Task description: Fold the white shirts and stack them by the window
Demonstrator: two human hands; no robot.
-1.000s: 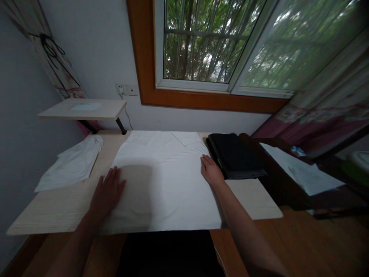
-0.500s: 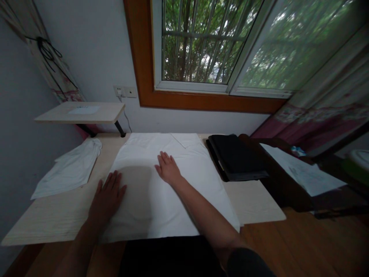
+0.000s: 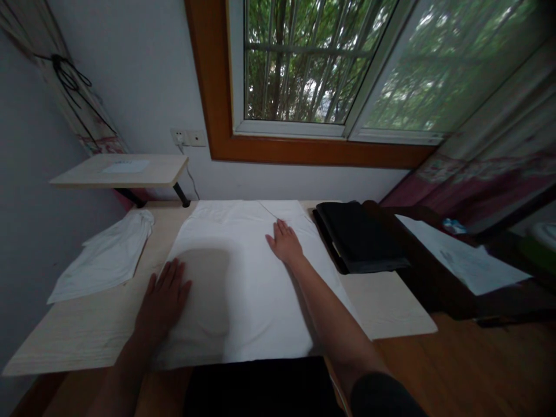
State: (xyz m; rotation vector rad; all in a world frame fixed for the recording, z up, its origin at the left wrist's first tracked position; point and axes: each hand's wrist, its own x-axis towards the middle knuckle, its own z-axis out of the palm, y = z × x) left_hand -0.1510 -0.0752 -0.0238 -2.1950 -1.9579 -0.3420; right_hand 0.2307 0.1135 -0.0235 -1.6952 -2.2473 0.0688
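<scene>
A white cloth (image 3: pixel 247 278), perhaps a garment, lies spread over the middle of the table, with a thin dark line near its far edge. On its left edge my left hand (image 3: pixel 163 298) rests flat, fingers stretched out. My right hand (image 3: pixel 285 241) lies palm down on the cloth's upper right part, fingers extended, by the end of the thin line. Neither hand grips anything. A shadow covers the left part of the cloth.
The pale wooden table (image 3: pixel 82 330) carries a folded white cloth (image 3: pixel 106 252) on its left, below a small raised shelf (image 3: pixel 87 171). Black folders (image 3: pixel 358 237) lie at the right. Beyond them, a paper sheet (image 3: pixel 456 255) sits on a dark surface. A window (image 3: pixel 321 69) is behind.
My right hand has slid to the right and slightly farther away across the white cloth. My left hand stays at the cloth's left edge.
</scene>
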